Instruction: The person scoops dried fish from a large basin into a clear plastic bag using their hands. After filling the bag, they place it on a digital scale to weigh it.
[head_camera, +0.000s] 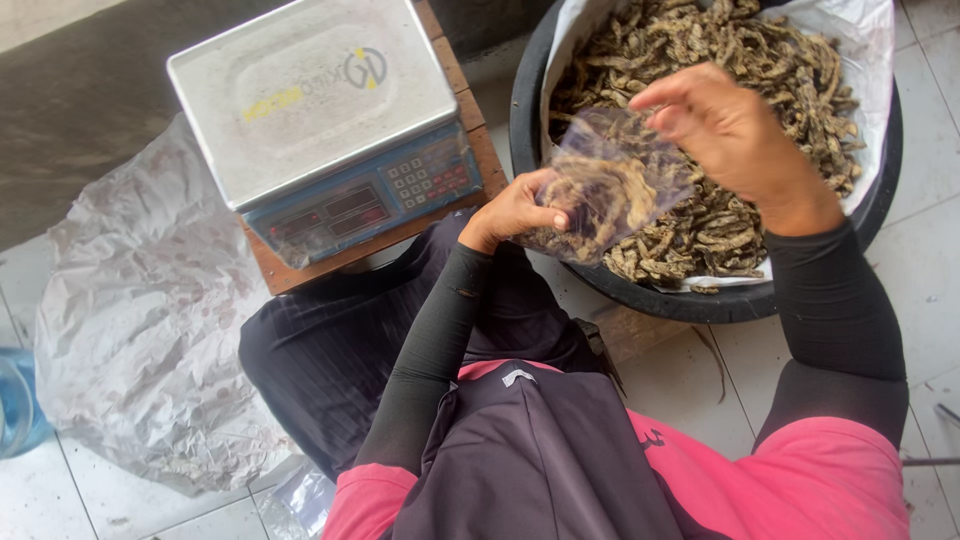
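**Two hands on one half-filled bag**

Two hands share this job. My left hand (512, 212) has its grip clenched on the near edge of the clear plastic bag (612, 185), thumb over the film, and the bag hangs just above the near rim of the black basin (528, 75). My right hand (735, 130) is at the bag's far top edge, fingers curled; whether it pinches the film or carries a few pieces I cannot tell.

As I judge it, the thing to get right is the mouth: keep the left grip high on the film so the opening stays wide, and hold the bag over the dried fish (745, 55) heaped on the basin's white liner (870, 40), so strays drop back in. The pieces look stiff and pointed, so I would let them slide in rather than push, lest the film tear.

The weighing scale (320, 110) stands on its wooden board to my left, near my knee, its pan bare.
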